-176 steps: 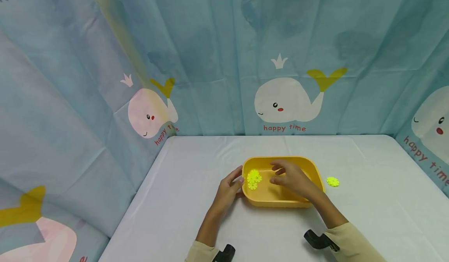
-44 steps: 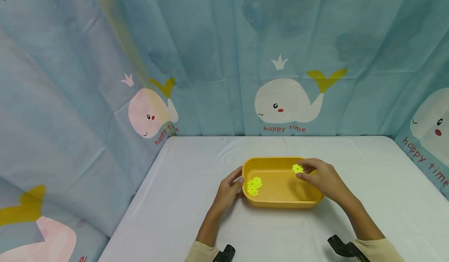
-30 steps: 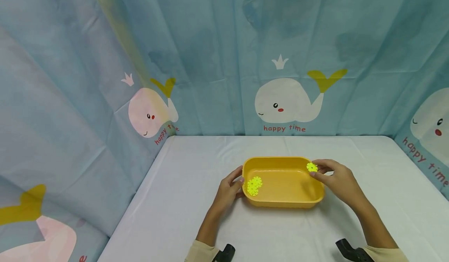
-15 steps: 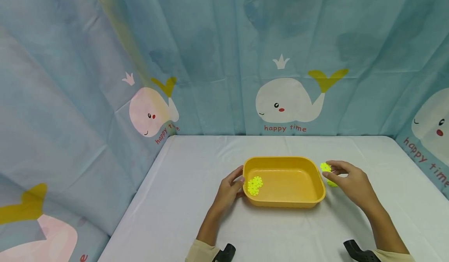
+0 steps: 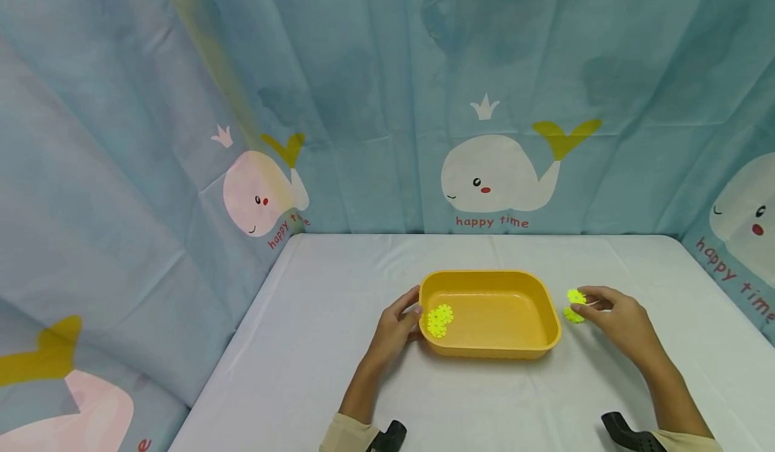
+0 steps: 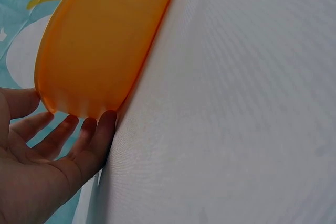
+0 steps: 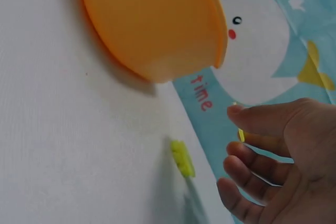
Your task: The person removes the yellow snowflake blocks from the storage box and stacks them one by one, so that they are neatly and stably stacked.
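On white cloth-covered table point(image 5: 339, 284), oblong yellow plastic tray point(image 5: 496, 314), neon-yellow flower-shaped discs point(image 5: 438, 321) clustered at its left end; left hand point(image 5: 390, 327) grips that end, thumb at rim, fingers outside; past right end, right hand point(image 5: 620, 321) pinches one disc point(image 5: 576, 295) between narrowly parted thumb and finger, near second disc point(image 7: 182, 159) lying on table

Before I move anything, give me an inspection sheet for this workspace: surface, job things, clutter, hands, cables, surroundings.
Surface: white cloth, lightly creased.
Job's things: yellow tray upright on the cloth; flower pieces bunched inside its left end, count unclear; at least one loose piece on the cloth past its right end.
Clutter: nothing seen.
Left hand: holds the tray's left end, thumb at the rim.
Right hand: pinches one raised piece, apart from the loose one.
Cables: nothing seen.
Surroundings: blue curtain with printed whales; black wrist gear at both cuffs.
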`<state>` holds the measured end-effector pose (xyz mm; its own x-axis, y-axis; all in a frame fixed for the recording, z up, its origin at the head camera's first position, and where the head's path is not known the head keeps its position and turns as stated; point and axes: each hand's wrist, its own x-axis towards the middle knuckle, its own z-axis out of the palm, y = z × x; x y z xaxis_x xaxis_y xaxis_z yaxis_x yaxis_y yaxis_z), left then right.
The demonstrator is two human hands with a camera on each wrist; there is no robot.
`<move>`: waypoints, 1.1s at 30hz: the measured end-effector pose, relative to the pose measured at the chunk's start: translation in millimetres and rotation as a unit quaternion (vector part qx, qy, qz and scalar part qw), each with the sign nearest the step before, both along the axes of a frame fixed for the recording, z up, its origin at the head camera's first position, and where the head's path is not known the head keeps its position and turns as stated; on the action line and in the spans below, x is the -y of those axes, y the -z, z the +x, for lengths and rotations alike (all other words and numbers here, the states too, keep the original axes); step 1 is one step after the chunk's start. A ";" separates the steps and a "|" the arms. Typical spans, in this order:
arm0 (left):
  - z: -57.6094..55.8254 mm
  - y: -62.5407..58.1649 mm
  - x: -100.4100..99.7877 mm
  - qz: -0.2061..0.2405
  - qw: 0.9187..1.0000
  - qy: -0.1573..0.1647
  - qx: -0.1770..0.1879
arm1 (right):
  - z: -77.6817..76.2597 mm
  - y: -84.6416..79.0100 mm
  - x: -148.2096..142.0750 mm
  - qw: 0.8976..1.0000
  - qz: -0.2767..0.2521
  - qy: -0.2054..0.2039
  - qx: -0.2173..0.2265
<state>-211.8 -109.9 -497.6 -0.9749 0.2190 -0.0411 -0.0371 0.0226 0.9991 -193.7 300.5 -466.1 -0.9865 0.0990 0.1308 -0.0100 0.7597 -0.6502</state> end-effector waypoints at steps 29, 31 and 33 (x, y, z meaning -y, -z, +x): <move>0.4 1.3 0.8 -0.005 1.000 -0.001 -0.006 | -13.4 21.8 -15.5 0.997 0.014 -0.026 0.074; 0.1 1.6 0.8 -0.002 1.000 0.001 -0.005 | -13.5 22.5 -15.4 0.997 0.014 -0.026 0.072; -0.2 2.3 0.7 0.000 1.000 0.002 -0.005 | -13.4 23.1 -15.3 0.997 0.015 -0.026 0.069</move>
<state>-212.0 -110.5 -499.9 -0.9743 0.2230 -0.0325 -0.0280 0.0233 0.9993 -207.1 315.8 -489.2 -0.9990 0.0450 -0.0055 0.0385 0.7793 -0.6255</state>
